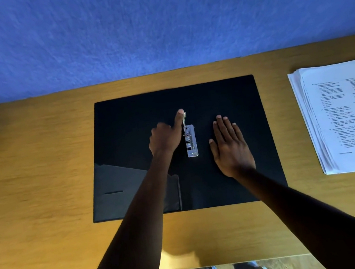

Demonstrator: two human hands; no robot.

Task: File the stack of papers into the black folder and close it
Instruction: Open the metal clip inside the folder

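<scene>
The black folder [124,123] lies open and flat in the middle of the wooden desk. A silver metal clip mechanism [191,142] runs along its centre, its lever raised at the far end. My left hand [165,136] sits just left of the clip, fingers curled, with the thumb tip against the raised lever. My right hand [229,143] rests flat, fingers apart, on the folder's right half. The stack of printed white papers [348,115] lies on the desk to the right, apart from the folder and partly cut off by the frame edge.
The wooden desk [38,166] stands against a blue wall [155,22]. An inner pocket [129,187] covers the folder's lower left. Bare wood surrounds the folder. The desk's near edge shows at the bottom, with floor and my legs below.
</scene>
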